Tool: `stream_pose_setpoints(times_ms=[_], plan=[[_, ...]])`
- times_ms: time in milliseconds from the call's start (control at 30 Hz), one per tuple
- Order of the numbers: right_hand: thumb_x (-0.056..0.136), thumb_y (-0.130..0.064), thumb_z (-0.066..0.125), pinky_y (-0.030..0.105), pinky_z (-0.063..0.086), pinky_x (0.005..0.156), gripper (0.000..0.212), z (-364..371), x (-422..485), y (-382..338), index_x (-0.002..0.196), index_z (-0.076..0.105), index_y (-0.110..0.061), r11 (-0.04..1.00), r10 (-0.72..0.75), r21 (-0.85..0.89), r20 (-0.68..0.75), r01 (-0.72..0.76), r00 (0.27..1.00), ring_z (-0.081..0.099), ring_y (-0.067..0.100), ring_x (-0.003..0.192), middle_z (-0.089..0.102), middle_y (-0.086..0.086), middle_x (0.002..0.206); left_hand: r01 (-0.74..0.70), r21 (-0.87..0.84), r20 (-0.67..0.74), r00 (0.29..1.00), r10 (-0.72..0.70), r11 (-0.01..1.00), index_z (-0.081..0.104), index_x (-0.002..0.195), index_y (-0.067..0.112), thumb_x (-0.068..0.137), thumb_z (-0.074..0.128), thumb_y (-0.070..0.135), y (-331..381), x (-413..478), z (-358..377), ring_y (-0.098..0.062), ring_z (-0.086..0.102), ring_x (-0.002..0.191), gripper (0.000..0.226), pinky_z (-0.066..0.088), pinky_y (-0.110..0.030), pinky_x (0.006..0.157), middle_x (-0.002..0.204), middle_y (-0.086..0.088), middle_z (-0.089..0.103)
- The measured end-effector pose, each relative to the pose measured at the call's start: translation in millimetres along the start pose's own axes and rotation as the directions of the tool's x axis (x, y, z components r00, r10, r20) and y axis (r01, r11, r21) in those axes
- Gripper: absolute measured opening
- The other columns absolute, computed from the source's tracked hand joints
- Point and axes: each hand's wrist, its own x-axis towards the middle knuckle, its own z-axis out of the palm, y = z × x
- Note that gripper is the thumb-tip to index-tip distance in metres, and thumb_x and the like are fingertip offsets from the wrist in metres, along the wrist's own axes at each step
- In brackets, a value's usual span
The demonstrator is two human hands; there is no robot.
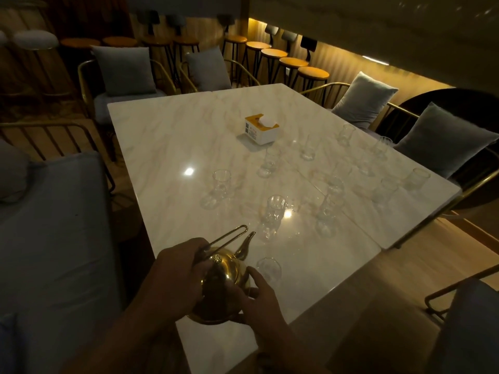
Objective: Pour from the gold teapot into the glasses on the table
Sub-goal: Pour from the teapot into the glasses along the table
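Observation:
The gold teapot [224, 279] stands near the front edge of the white marble table [167, 136], its spout aimed up and away at the glasses. My left hand [178, 273] grips the thin wire handle at the pot's left side. My right hand [256, 295] rests against the pot's right flank with fingers spread and lightly bent. Several clear glasses stand upright across the table: one just right of the pot [268, 269], a tall one beyond the spout [274, 211], another at the left [220, 182], others further right.
A yellow and white tissue box [260, 129] sits mid-table. Gold-framed chairs with grey cushions [121, 68] ring the table, and a grey sofa [48, 238] lies at the left. Bar stools [313, 72] line the back wall. The room is dim.

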Motion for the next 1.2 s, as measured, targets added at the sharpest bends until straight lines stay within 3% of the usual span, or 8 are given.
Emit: stream_pose_setpoints(times_ms=[133,233,333,600,800,967,1100,1200], plan=[[0.071,-0.046,0.085,0.034,0.066,0.075,0.077,1,19,-33,0.136,0.044,-0.044,0.998,-0.043,0.045,0.040,0.041,0.998,0.066,0.021,0.110,0.058,0.003,0.128,0.009,-0.004,-0.043,0.999,-0.009,1.000,0.059,0.115,0.021,0.088,0.061,0.015,9,30,-8,-0.003,0.057,0.088,0.028,0.042,-0.015,0.079,0.098,0.014,0.058],[0.077,-0.043,0.084,0.035,0.067,0.077,0.066,-4,40,-52,0.129,0.044,-0.048,0.997,-0.067,0.043,0.036,0.065,0.997,0.067,0.022,0.111,0.057,-0.008,0.114,0.012,0.011,-0.075,0.997,-0.011,1.000,0.060,0.118,0.017,0.087,0.061,0.014,13,56,-5,-0.009,0.059,0.095,0.031,0.048,-0.024,0.084,0.101,0.011,0.061],[0.072,-0.045,0.085,0.040,0.067,0.083,0.070,-16,63,-72,0.129,0.044,-0.047,0.997,-0.051,0.057,0.051,0.048,0.997,0.065,0.026,0.115,0.057,-0.008,0.113,0.044,0.008,-0.097,0.994,-0.043,0.999,0.059,0.120,0.017,0.088,0.060,0.014,20,83,3,-0.009,0.058,0.098,0.032,0.049,-0.028,0.089,0.106,0.006,0.064],[0.085,-0.034,0.079,0.024,0.063,0.066,0.039,-47,113,-105,0.108,0.051,-0.051,0.987,-0.045,0.156,0.086,0.031,0.995,0.066,0.017,0.104,0.058,-0.009,0.113,0.083,0.063,-0.066,0.995,-0.079,0.995,0.061,0.113,0.021,0.089,0.057,0.017,30,159,36,-0.005,0.058,0.089,0.024,0.043,-0.015,0.082,0.101,0.009,0.065],[0.073,-0.045,0.081,0.029,0.065,0.075,0.060,-64,144,-112,0.121,0.046,-0.053,0.984,-0.008,0.176,0.058,-0.003,0.998,0.064,0.018,0.111,0.057,-0.010,0.117,0.114,0.085,-0.024,0.993,-0.113,0.990,0.061,0.116,0.021,0.089,0.057,0.020,29,196,54,-0.010,0.061,0.094,0.027,0.052,-0.029,0.088,0.102,0.008,0.066],[0.074,-0.044,0.080,0.026,0.064,0.071,0.060,-74,154,-113,0.123,0.046,-0.049,0.976,0.014,0.217,0.074,-0.030,0.997,0.064,0.015,0.105,0.057,-0.013,0.113,0.107,0.101,0.009,0.994,-0.109,0.989,0.062,0.114,0.021,0.089,0.059,0.021,32,212,66,-0.011,0.061,0.093,0.026,0.053,-0.031,0.087,0.101,0.007,0.067],[0.080,-0.042,0.078,0.026,0.064,0.069,0.045,-74,156,-113,0.115,0.052,-0.049,0.970,0.066,0.230,0.065,-0.079,0.996,0.065,0.018,0.111,0.061,-0.007,0.120,0.130,0.129,0.030,0.990,-0.135,0.983,0.060,0.119,0.016,0.090,0.057,0.022,36,221,72,-0.012,0.060,0.096,0.030,0.051,-0.032,0.090,0.107,0.001,0.067],[0.092,-0.031,0.074,0.022,0.062,0.062,0.029,-78,155,-115,0.106,0.053,-0.045,0.964,0.089,0.246,0.066,-0.103,0.994,0.065,0.012,0.099,0.061,-0.013,0.109,0.126,0.146,0.051,0.990,-0.135,0.981,0.059,0.121,0.013,0.090,0.057,0.019,42,227,78,-0.015,0.060,0.098,0.031,0.049,-0.032,0.092,0.109,-0.003,0.067]])
